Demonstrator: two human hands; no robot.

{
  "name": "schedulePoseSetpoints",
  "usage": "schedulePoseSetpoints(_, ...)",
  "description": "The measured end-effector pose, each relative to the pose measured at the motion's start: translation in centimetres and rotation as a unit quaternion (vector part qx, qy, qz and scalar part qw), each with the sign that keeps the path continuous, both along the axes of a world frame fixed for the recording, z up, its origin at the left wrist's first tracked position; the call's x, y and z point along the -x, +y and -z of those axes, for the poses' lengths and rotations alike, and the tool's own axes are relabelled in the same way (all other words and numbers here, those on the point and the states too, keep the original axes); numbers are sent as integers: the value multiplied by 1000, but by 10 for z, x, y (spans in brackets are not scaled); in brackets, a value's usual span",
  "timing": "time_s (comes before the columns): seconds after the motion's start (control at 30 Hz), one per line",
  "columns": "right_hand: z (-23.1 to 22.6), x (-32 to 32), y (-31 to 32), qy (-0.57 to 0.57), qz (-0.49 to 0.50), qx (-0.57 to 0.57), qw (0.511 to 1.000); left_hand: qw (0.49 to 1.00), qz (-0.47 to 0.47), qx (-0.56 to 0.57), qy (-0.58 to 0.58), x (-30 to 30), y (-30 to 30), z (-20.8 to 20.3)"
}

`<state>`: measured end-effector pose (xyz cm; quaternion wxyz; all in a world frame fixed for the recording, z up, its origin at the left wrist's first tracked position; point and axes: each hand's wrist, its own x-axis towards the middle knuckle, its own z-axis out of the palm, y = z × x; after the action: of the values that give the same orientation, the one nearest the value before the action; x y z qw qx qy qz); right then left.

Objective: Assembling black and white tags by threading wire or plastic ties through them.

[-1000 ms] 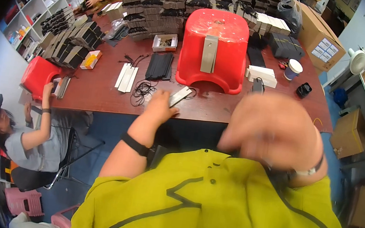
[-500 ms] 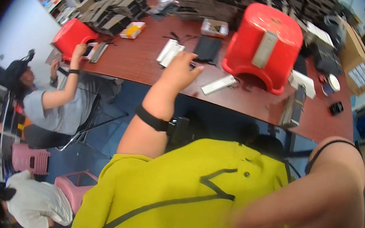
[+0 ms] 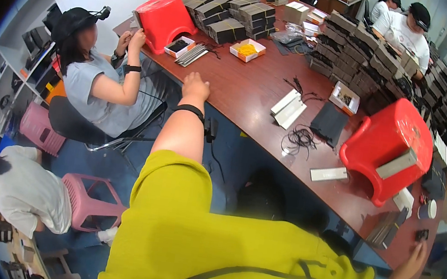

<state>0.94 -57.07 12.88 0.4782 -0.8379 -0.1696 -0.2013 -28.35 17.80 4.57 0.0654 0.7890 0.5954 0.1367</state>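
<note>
My left hand (image 3: 196,86) reaches out at the table's near edge, back upward, its fingers loosely bent and apart, with nothing visible in it. At the table's right end, my right hand (image 3: 414,263) has its fingers stretched toward a small black object (image 3: 421,234). The fingertips are close to it; whether they touch it I cannot tell. Between the hands lie white strips (image 3: 289,110), tangled black cord (image 3: 300,140), a black flat piece (image 3: 328,123) and a single white strip (image 3: 328,174). A red stool (image 3: 391,143) stands on the table with a pale strip against it.
Nearby are a paper cup (image 3: 428,210), an open box (image 3: 345,98) and a tray of yellow bands (image 3: 247,50). Stacked grey pieces (image 3: 350,51) line the far side. A seated person (image 3: 110,89) works at left beside another red stool (image 3: 167,17). A pink stool (image 3: 92,201) stands behind.
The view has turned left. My left hand has moved from beside the white strips to the table's edge nearer the seated person. My right hand, formerly blurred before my body, now reaches the table's right end.
</note>
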Motion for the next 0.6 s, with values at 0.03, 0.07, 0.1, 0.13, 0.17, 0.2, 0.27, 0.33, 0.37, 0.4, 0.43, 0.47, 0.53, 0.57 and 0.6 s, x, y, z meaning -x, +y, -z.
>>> schedulePoseSetpoints(0.03, 24, -6, -13, 41, 14, -2, 999, 1000, -14, 3, -3, 9, 16, 7)
schedulePoseSetpoints(0.07, 45, -12, -27, 81, 30, -3, 996, 1000, -26, 6, -7, 16, 29, 13)
schedulePoseSetpoints(0.1, 62, -22, -36, 78, 28, -3, 997, 1000, -27, 7, -9, 19, 43, 16)
schedulePoseSetpoints(0.13, 77, -31, -45, 72, 40, 61, 995, 1000, -19, 8, -6, 20, 55, 18)
schedulePoseSetpoints(0.17, 89, -39, -52, 66, 52, 125, 989, 1000, -11, 11, -2, 21, 66, 22)
schedulePoseSetpoints(0.2, 98, -46, -55, 65, 51, 125, 989, 1000, -17, 18, 2, 22, 75, 23)
schedulePoseSetpoints(0.27, 110, -57, -59, 54, 41, 229, 971, 999, -25, 34, 1, 15, 78, 17)
schedulePoseSetpoints(0.33, 127, -67, -57, 81, 47, 195, 976, 999, -40, 24, 6, 17, 82, 14)
schedulePoseSetpoints(0.37, 134, -72, -57, 110, 54, 161, 979, 999, -43, 25, 5, 18, 84, 15)
schedulePoseSetpoints(0.4, 141, -77, -58, 108, 47, 147, 982, 999, -48, 13, 12, 17, 77, 6)
schedulePoseSetpoints(0.43, 147, -84, -66, 108, 47, 149, 982, 999, -51, 1, 18, 15, 71, 0)
schedulePoseSetpoints(0.47, 153, -92, -75, 143, 51, 99, 984, 999, -51, 3, 18, 13, 69, 1)
schedulePoseSetpoints(0.53, 159, -102, -78, 179, 52, 47, 981, 998, -52, -15, 41, 11, 66, 2)
schedulePoseSetpoints(0.57, 162, -106, -80, 165, 58, 123, 977, 998, -53, -14, 42, 11, 61, 6)
schedulePoseSetpoints(0.6, 165, -109, -80, 151, 62, 196, 967, 997, -28, -64, 12, 14, 53, 11)
